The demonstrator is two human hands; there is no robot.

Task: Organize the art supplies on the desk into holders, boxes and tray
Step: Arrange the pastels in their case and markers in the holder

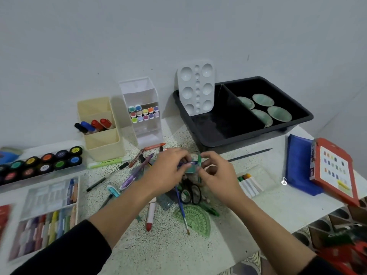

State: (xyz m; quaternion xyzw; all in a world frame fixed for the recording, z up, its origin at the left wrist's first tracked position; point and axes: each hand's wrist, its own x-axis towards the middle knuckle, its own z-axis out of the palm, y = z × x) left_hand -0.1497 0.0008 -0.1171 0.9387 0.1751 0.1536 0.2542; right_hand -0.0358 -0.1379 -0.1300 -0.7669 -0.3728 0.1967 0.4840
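Both hands meet over a pile of loose supplies (158, 187) in the middle of the desk. My left hand (168, 171) pinches a small purple and white item (185, 162), blurred, above a small teal block (191, 169). My right hand (216, 173) pinches a green pen (199, 161) that stands nearly upright. Under the hands lie black scissors (191, 194), a blue-handled brush (182, 209), a green protractor (195, 220), a red-tipped white marker (150, 215) and several pens. A cream holder (101, 128) with markers and a clear holder (144, 114) with coloured markers stand behind.
A black divided tray (244, 120) at the back right holds a white palette (196, 90) and green dishes. Paint jars (39, 163) sit at the left, pastel boxes (45, 215) at the front left. Crayons (249, 184), a blue pouch (298, 165) and a red box (335, 169) lie at the right.
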